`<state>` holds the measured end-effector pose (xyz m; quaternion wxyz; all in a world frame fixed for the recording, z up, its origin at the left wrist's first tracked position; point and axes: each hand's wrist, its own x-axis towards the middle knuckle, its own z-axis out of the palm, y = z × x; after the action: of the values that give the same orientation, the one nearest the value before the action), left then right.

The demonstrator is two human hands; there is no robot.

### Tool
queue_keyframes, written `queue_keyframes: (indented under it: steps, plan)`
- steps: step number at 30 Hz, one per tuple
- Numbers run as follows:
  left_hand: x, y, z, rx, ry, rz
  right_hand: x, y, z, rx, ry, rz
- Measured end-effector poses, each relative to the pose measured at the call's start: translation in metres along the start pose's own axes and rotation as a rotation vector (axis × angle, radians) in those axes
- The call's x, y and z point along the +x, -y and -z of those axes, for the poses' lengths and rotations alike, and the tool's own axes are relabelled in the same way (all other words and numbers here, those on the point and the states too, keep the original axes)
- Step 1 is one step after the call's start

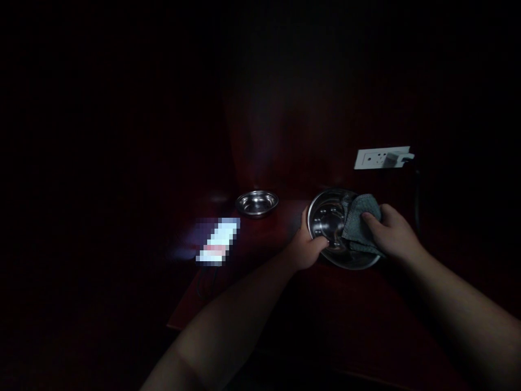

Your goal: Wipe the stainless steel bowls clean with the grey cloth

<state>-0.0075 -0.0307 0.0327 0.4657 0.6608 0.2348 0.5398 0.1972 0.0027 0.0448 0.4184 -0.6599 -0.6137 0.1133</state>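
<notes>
A shiny steel bowl [325,217] is tilted so that its inside faces me. My left hand [306,245] grips its left rim, the thumb over the edge and the fingers behind it. In my right hand [393,233] is a grey-green cloth [362,220], pinched under the thumb and draped over the bowl's right rim, partly inside it. The fingers of my right hand are mostly hidden by the cloth and the bowl.
A smaller steel bowl [257,203] stands on the dark red table [183,312], left of the held bowl. Nearby is a bright, pixelated screen [220,241]. A white wall socket [381,157] holds a plug with a dark cable. Most of the surroundings are too dark to make out.
</notes>
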Motion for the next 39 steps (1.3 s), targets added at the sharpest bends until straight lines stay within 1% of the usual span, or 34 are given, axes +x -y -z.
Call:
queue_keyframes:
  steps: [3,6,9,11,13,16,18,22,27,30,33,39]
  plan:
    - [0.001,0.0,0.003,0.005,0.011,0.024,-0.001,0.002,0.001,0.042,0.017,0.005]
    - [0.0,-0.001,0.003,0.041,0.0,0.02,-0.001,0.003,0.0,0.203,0.073,-0.044]
    - [-0.004,-0.002,0.001,0.081,-0.022,-0.021,-0.001,0.001,-0.003,0.378,0.119,-0.109]
    - [-0.006,-0.002,-0.002,0.078,-0.048,-0.069,0.0,-0.002,-0.006,0.42,0.092,-0.13]
    - [-0.008,-0.002,-0.005,0.068,-0.068,-0.1,0.002,-0.006,-0.008,0.412,0.041,-0.134]
    - [-0.01,-0.003,-0.008,0.069,-0.053,-0.067,0.005,-0.01,-0.009,0.368,-0.007,-0.121]
    - [-0.01,-0.003,-0.01,0.094,-0.055,-0.054,0.005,-0.01,-0.009,0.34,-0.001,-0.094]
    - [-0.008,-0.002,-0.01,0.13,-0.107,-0.025,0.003,-0.008,-0.01,0.279,0.037,-0.031]
    - [-0.005,0.0,-0.006,0.127,-0.124,0.038,0.004,-0.011,-0.013,0.185,0.025,0.022]
    - [-0.002,0.0,-0.004,0.109,-0.113,0.023,0.005,-0.013,-0.013,0.145,0.015,0.05]
    - [0.0,0.002,-0.002,0.095,-0.076,0.008,0.005,-0.012,-0.01,0.101,0.004,0.065]
    - [-0.001,0.004,-0.001,0.079,-0.053,0.027,0.003,-0.01,-0.006,0.058,-0.005,0.083]
